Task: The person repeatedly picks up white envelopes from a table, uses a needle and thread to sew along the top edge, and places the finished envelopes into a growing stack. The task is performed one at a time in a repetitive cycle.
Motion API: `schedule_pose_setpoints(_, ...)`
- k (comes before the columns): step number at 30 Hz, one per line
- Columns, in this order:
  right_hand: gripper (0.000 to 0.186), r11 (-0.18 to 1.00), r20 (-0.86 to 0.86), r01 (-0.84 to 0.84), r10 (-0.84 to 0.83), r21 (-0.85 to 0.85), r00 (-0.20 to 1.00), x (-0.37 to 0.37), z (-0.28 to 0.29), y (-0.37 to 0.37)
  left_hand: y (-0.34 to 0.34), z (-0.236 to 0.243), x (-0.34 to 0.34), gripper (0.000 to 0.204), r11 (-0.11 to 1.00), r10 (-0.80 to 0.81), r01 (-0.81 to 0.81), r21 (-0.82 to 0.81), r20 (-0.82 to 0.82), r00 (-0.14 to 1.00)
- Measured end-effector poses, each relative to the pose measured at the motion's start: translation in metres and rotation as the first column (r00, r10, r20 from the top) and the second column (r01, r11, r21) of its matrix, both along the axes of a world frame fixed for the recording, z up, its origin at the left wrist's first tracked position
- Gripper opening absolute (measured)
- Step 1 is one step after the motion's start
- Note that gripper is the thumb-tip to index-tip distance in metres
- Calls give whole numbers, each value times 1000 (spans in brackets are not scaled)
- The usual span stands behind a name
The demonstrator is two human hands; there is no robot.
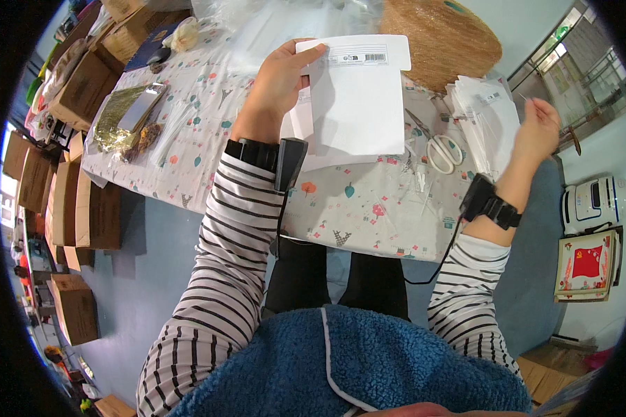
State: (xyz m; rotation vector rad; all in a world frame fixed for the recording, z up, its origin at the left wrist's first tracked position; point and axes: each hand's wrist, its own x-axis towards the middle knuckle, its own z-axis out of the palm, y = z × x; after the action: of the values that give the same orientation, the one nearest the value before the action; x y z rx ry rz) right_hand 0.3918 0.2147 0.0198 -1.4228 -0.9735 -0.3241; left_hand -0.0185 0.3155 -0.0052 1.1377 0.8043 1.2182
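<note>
My left hand (pixel 277 82) pinches the upper left edge of a flat white cardboard sleeve (pixel 360 115) with a barcode label along its top, its thumb lying on the front. Under the sleeve, more white card (pixel 298 121) shows at the left and lower edges. My right hand (pixel 538 131) is raised beyond the table's right edge, fingers pinched together; a thin pale sliver seems to stick out of them, too small to name. Below and left of that hand lies a fanned stack of white sleeves (pixel 481 115). Scissors (pixel 444 153) with white handles rest between the stack and the held sleeve.
A patterned cloth covers the table (pixel 358 219). Thin clear strips (pixel 424 184) lie near the scissors. A large brown woven-looking bundle (pixel 438 42) and clear plastic (pixel 278 24) sit at the back. At left are a bag of dried greenery (pixel 122 118) and cardboard boxes (pixel 96 212).
</note>
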Motion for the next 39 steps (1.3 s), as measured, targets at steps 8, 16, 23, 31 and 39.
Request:
schedule_pose_setpoints(8,11,594,-362,-791,776,146,517,-163,-8,22,-14,0,25,25,992,-125,121,-41,-109,986)
schedule_pose_setpoints(16,12,644,-459,-763,695,56,553,-169,-16,21,-26,-8,48,35,974,-223,223,-42,21,975)
schedule_pose_setpoints(23,11,611,-437,-787,734,89,520,-168,-26,21,-26,-14,50,38,973,-219,214,-88,-46,975)
schedule_pose_setpoints(31,15,647,-382,-762,706,5,597,-168,-34,23,-31,-12,51,25,963,-267,266,-40,-26,963)
schedule_pose_setpoints(39,11,741,-279,-671,638,-31,717,-170,-43,27,-30,-10,51,24,974,-225,222,-41,-87,971)
